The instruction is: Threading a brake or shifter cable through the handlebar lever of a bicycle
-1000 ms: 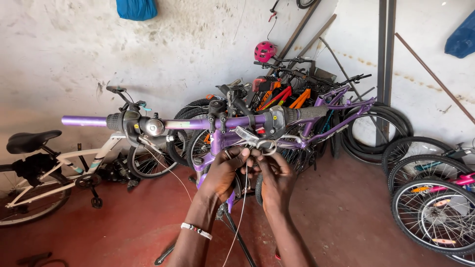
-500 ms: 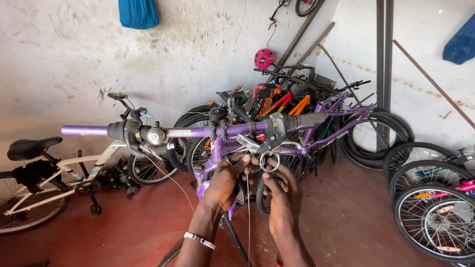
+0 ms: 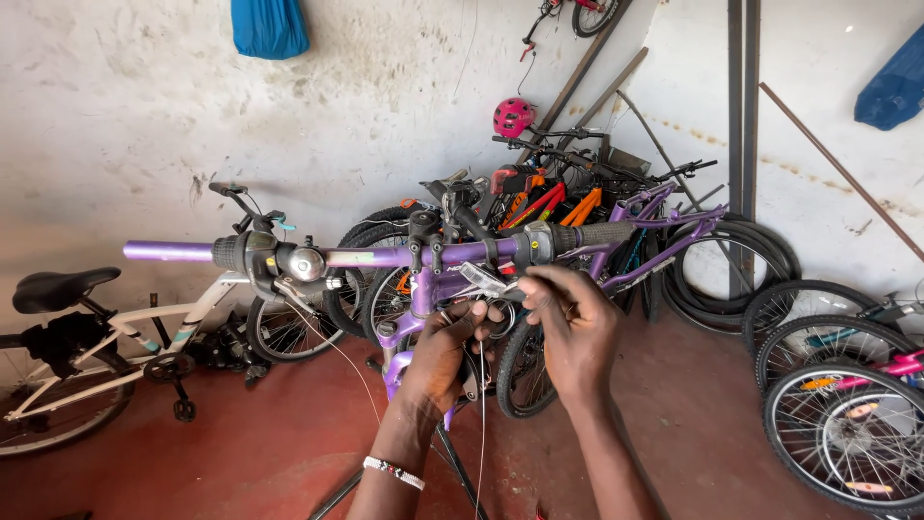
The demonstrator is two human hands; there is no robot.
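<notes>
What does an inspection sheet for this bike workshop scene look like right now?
Surface: red floor, worn, stained.
Job's things: purple handlebar with brake lever, on a purple bike.
Clutter: stacked bikes, loose tyres, wheels.
Hands: left hand and right hand both under the bar at the lever; whether they grip it is unclear.
Cables: thin wire hanging below the hands.
Surroundings: white bike, pink helmet, blue bag on the scuffed wall.

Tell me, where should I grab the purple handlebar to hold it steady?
Probably the bare purple end of the handlebar, on the picture's left, wrapping from above. It is a smooth, level tube there; the shifter and bell crowd the middle, and both hands work beside the right side's grip.
</notes>
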